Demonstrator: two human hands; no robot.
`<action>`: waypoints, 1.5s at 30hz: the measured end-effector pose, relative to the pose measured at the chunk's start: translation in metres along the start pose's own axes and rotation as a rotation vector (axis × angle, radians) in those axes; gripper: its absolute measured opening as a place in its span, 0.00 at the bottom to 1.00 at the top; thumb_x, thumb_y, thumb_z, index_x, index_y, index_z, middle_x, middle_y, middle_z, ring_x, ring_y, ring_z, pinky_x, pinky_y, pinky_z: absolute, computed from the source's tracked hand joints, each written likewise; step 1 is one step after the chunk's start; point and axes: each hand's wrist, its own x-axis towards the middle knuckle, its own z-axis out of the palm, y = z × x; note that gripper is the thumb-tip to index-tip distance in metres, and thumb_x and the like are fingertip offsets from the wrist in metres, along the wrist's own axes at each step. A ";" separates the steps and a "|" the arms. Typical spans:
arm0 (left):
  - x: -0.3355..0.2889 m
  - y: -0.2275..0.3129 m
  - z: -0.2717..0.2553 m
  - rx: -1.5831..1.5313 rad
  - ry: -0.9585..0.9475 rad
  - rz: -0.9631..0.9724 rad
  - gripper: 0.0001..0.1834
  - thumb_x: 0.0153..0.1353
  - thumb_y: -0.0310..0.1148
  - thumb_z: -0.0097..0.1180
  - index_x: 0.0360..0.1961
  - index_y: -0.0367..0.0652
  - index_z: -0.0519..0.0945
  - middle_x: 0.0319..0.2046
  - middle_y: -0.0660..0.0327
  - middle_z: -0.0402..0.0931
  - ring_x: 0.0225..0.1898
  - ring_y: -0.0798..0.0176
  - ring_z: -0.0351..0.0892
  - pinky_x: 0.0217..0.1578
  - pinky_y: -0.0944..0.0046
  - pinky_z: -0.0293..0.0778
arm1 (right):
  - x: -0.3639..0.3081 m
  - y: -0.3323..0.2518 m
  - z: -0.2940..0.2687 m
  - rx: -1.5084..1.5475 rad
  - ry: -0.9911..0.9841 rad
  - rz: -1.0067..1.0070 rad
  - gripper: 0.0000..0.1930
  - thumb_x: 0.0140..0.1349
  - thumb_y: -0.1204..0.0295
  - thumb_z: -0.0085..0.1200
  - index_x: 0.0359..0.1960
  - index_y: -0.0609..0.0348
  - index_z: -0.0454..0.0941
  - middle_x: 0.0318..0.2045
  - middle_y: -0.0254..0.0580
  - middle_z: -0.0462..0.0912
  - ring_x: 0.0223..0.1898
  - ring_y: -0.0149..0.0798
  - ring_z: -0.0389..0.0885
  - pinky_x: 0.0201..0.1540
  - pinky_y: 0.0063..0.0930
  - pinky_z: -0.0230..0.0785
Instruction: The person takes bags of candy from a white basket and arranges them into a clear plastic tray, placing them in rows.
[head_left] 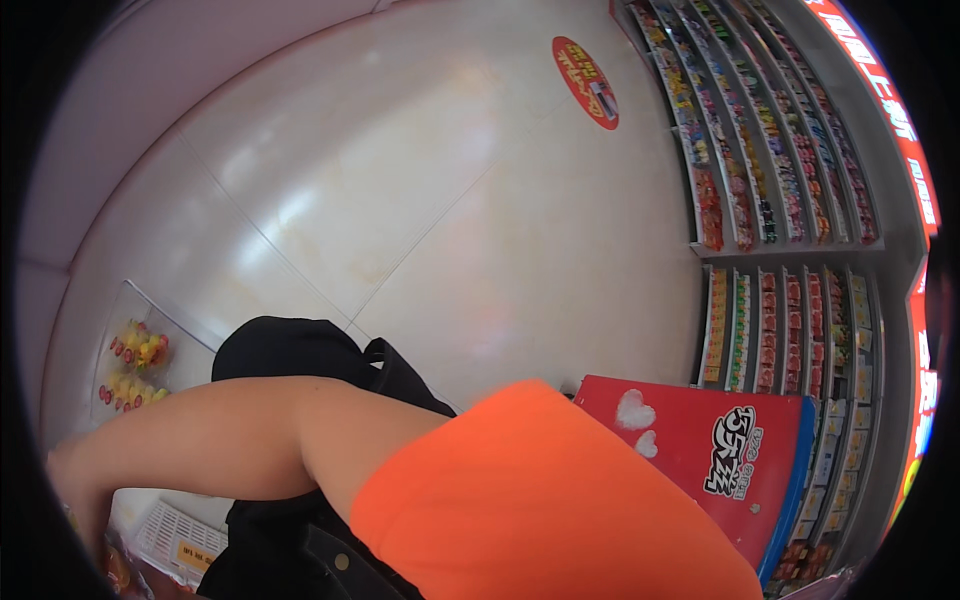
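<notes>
My right arm, in an orange short sleeve, crosses the lower part of the view toward the left edge. At its end, my right hand is dark and cut by the picture's rim, so its fingers do not show clearly. Close below it lies a red-brown item in shiny wrapping; whether I touch it cannot be made out. A white slotted basket with an orange label stands beside the hand. Beyond my forearm are small yellow and red items by a clear panel. My left hand is out of view.
Black clothing shows on both sides of my forearm. A red box-shaped stand with white hearts and a blue edge is at the lower right. Tall shelves full of small colourful packs line the right side. A red oval sticker lies on the pale tiled floor.
</notes>
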 end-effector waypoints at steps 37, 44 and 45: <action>-0.047 0.065 0.066 0.312 -0.184 0.287 0.38 0.44 0.29 0.57 0.56 0.34 0.53 0.53 0.46 0.57 0.57 0.52 0.56 0.56 0.57 0.54 | -0.058 -0.033 -0.023 0.156 0.311 0.121 0.36 0.37 0.77 0.67 0.51 0.60 0.61 0.43 0.41 0.74 0.44 0.37 0.75 0.48 0.29 0.68; -0.028 0.097 0.024 -0.029 0.050 0.088 0.34 0.49 0.34 0.56 0.56 0.36 0.57 0.57 0.50 0.54 0.60 0.53 0.52 0.59 0.54 0.49 | -0.094 0.072 -0.054 0.125 0.272 0.708 0.35 0.35 0.81 0.65 0.50 0.66 0.61 0.37 0.45 0.76 0.39 0.37 0.77 0.41 0.33 0.71; -0.028 0.098 0.019 -0.074 0.055 0.068 0.33 0.50 0.34 0.56 0.56 0.36 0.57 0.57 0.51 0.54 0.60 0.53 0.52 0.59 0.54 0.49 | -0.095 0.075 -0.042 0.076 0.274 0.740 0.36 0.35 0.81 0.65 0.50 0.66 0.61 0.37 0.45 0.77 0.39 0.37 0.77 0.41 0.32 0.71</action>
